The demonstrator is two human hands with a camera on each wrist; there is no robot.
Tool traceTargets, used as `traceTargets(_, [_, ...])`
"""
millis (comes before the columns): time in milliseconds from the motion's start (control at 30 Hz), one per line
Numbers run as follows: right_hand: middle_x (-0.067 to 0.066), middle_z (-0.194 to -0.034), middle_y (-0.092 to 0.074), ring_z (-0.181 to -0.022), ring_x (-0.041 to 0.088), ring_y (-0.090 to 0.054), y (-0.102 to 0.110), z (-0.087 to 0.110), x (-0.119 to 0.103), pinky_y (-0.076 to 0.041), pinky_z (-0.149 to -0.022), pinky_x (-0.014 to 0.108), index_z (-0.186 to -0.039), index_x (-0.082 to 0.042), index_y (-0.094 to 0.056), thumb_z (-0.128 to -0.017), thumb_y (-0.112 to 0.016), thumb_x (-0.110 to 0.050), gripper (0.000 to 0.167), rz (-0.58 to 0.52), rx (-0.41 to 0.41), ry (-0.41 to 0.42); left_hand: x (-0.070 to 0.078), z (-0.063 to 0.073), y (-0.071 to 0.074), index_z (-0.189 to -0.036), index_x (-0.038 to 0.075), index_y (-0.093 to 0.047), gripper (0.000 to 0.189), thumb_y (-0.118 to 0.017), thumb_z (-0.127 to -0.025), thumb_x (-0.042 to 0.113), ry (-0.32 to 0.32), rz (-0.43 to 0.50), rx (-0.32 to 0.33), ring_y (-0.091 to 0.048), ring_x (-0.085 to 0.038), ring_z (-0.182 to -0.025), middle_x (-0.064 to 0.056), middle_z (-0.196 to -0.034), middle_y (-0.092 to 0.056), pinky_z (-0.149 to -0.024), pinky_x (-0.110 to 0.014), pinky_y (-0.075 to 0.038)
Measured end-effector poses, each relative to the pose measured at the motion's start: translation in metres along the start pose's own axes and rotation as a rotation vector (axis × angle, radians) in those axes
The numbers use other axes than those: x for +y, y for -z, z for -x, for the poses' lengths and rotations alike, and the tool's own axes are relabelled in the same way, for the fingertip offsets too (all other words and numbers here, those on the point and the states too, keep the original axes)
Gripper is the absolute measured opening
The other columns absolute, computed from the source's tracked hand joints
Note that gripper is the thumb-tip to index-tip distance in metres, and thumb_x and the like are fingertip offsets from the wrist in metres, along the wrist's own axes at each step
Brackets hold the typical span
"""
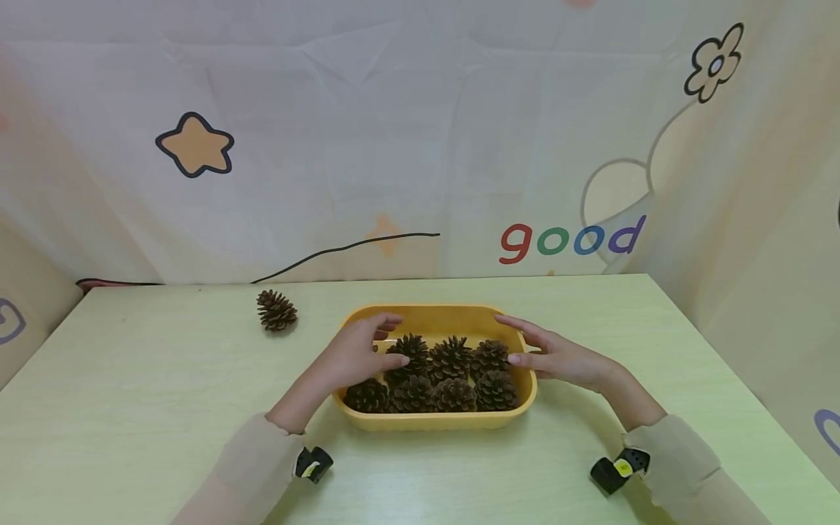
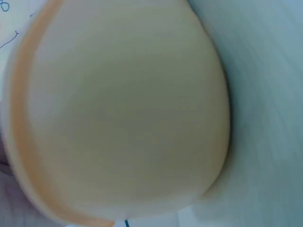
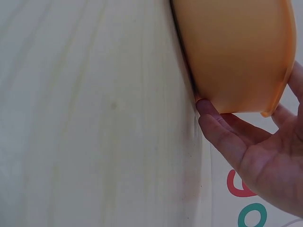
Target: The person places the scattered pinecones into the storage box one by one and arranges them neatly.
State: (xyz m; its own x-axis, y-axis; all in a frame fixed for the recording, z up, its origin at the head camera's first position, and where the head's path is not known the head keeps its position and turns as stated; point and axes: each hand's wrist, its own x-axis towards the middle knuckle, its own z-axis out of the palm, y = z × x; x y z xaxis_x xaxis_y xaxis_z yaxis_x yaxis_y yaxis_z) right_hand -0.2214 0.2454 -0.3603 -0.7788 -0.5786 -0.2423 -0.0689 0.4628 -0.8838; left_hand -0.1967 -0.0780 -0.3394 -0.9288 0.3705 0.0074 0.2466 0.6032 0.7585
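A yellow plastic basin sits on the table with several brown pinecones inside. My left hand reaches over its left end, fingers loosely bent above the inside and thumb extended beside a pinecone. In the left wrist view the basin's end wall fills most of the picture, with only a sliver of that hand at the left edge. At the other end my right hand holds the basin, thumb over the rim. The right wrist view shows its fingers curled against the outer wall, low by the tabletop.
One more pinecone lies alone on the pale wooden table, left of the basin near the back edge. Behind the table hangs a printed curtain with a star, a flower and the word "good". Curtain also hangs at both sides.
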Motion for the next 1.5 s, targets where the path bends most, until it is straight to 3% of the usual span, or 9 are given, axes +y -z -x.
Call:
traceTargets(200, [0.012,-0.152,-0.006,-0.130,0.047,-0.021,0.000,0.001,0.000,-0.042,-0.091,0.055,-0.147,-0.027,-0.015,-0.093,-0.053,-0.029,0.066,0.003,0.007,-0.003,-0.005,0.007,0.012,-0.130,0.004,-0.048,0.054,-0.068,-0.082,0.020,-0.058,0.012,0.057,-0.049,-0.031,-0.116,-0.014,-0.127,-0.052,-0.092,-0.042,-0.046])
traceTargets(467, [0.014,-0.151,-0.011,-0.127,0.046,-0.030,0.000,0.001,0.000,-0.045,-0.089,0.052,-0.147,-0.026,-0.015,-0.093,-0.053,-0.029,0.066,-0.001,0.011,0.008,-0.017,0.018,0.031,-0.129,0.002,-0.048,0.054,-0.070,-0.081,0.018,-0.072,0.027,0.162,-0.050,-0.033,-0.116,-0.017,-0.126,-0.052,-0.091,-0.040,-0.047])
traceTargets(767, [0.016,-0.149,-0.016,-0.123,0.041,-0.039,0.000,-0.001,-0.003,-0.047,-0.089,0.048,-0.147,-0.027,-0.014,-0.093,-0.053,-0.028,0.067,-0.008,-0.006,0.014,-0.041,0.031,0.061,-0.132,0.003,-0.044,0.058,-0.069,-0.082,0.020,-0.010,0.047,0.258,-0.047,-0.033,-0.118,-0.019,-0.129,-0.049,-0.093,-0.042,-0.045])
traceTargets(900, [0.017,-0.148,-0.018,-0.112,0.034,-0.046,0.001,-0.001,-0.004,-0.051,-0.081,0.037,-0.147,-0.027,-0.013,-0.093,-0.053,-0.028,0.068,-0.009,-0.011,0.014,-0.051,0.038,0.072,-0.135,0.004,-0.041,0.061,-0.067,-0.084,0.027,0.043,0.031,0.277,-0.046,-0.035,-0.118,-0.021,-0.130,-0.047,-0.094,-0.046,-0.044])
traceTargets(1233, [0.017,-0.148,-0.018,-0.105,0.031,-0.045,0.000,0.000,-0.005,-0.049,-0.072,0.030,-0.148,-0.027,-0.012,-0.093,-0.053,-0.028,0.068,-0.025,-0.024,0.001,-0.075,0.048,0.092,-0.139,0.002,-0.033,0.074,-0.065,-0.083,0.038,0.152,0.036,0.344,-0.038,-0.039,-0.124,-0.024,-0.135,-0.040,-0.096,-0.053,-0.038])
traceTargets(1500, [0.015,-0.150,-0.013,-0.121,0.037,-0.040,0.001,-0.002,-0.003,-0.049,-0.088,0.042,-0.147,-0.029,-0.012,-0.093,-0.053,-0.028,0.068,-0.041,-0.022,-0.003,-0.093,0.046,0.104,-0.143,0.003,-0.024,0.079,-0.063,-0.084,0.039,0.227,0.066,0.354,-0.034,-0.041,-0.126,-0.026,-0.139,-0.033,-0.096,-0.054,-0.037])
